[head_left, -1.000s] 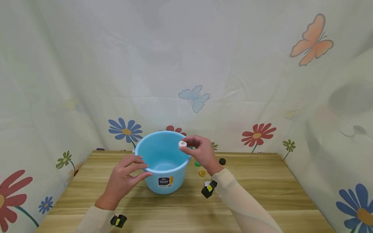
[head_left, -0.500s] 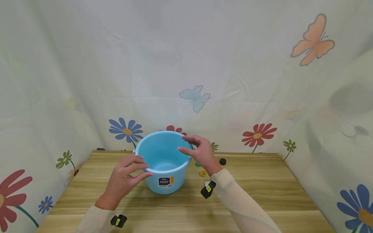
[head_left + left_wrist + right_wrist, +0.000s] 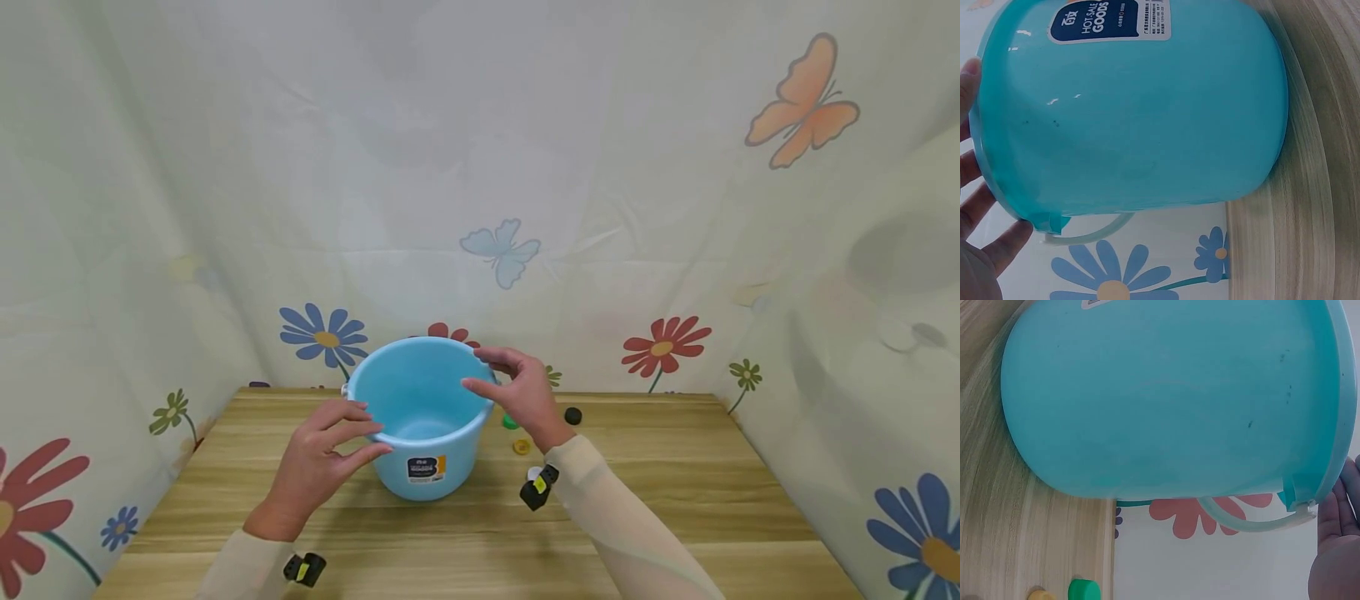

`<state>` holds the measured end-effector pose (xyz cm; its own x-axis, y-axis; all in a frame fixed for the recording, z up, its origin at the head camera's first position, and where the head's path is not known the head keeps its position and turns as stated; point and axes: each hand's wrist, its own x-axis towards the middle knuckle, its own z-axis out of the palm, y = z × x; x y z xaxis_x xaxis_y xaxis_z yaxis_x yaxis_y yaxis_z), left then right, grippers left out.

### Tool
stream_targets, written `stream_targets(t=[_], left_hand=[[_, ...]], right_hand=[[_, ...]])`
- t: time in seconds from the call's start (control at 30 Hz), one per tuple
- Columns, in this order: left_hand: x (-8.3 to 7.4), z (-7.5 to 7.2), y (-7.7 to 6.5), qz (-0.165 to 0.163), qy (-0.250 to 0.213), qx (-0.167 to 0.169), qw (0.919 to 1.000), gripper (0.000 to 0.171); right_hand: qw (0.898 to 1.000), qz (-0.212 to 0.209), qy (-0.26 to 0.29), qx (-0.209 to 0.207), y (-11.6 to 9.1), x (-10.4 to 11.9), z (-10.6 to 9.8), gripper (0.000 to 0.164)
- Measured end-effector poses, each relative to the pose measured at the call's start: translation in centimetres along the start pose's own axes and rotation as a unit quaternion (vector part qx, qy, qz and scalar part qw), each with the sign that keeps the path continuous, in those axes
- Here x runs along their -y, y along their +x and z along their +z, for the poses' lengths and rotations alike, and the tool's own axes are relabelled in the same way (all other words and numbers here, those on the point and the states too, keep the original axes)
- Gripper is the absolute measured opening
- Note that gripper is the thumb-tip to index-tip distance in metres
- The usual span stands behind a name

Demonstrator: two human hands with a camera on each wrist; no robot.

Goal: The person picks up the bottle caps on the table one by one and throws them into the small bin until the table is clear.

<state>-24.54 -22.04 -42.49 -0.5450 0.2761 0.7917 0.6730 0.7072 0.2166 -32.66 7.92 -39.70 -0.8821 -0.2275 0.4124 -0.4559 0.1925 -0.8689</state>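
One bucket (image 3: 461,454) between both hands' fingers. Left hand (image 3: 318,443): fingers loosely spread at rim. Right hand (image 3: 525,395): fingers parted, unclenched. Right of these, on desk (image 3: 675,492), four caps: green cap (image 3: 510,422), yellow cap (image 3: 521,447), white cap (image 3: 533,472), black cap (image 3: 573,416).

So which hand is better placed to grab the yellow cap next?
Probably the right hand: it looks free, holding nothing, and is on the same side of the blue bucket as the yellow cap. The left hand is across at the bucket's opposite side.

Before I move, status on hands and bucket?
Left hand touching rim of bucket. Right hand empty, partly over opening. Bucket upright. Loose caps to its right.
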Motion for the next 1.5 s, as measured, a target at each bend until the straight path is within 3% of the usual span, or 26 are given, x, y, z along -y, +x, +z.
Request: stream_targets(t=[0.27,0.4,0.63,1.27,1.5], left_hand=[[0.0,0.0,0.1,-0.001,0.002,0.000,1.0000,0.034],[0.1,0.1,0.1,0.001,0.001,-0.002,1.0000,0.035],[0.0,0.0,0.2,-0.005,0.004,0.004,1.0000,0.035],[-0.3,-0.1,0.4,-0.010,0.002,0.011,0.9999,0.034],[-0.3,-0.1,0.3,-0.010,0.003,0.010,0.9999,0.034]], right_hand=[[1.000,0.023,0.011,-0.003,-0.1,-0.5,-0.8,0.054],[1.000,0.014,-0.010,-0.017,-0.1,-0.6,-1.4,0.048],[0.999,0.004,-0.026,-0.029,-1.1,1.7,-2.9,0.044],[0.996,0.009,-0.055,-0.071,-2.3,-1.3,-6.5,0.040],[0.996,0.031,-0.048,-0.074,-3.2,-3.0,-7.8,0.044]])
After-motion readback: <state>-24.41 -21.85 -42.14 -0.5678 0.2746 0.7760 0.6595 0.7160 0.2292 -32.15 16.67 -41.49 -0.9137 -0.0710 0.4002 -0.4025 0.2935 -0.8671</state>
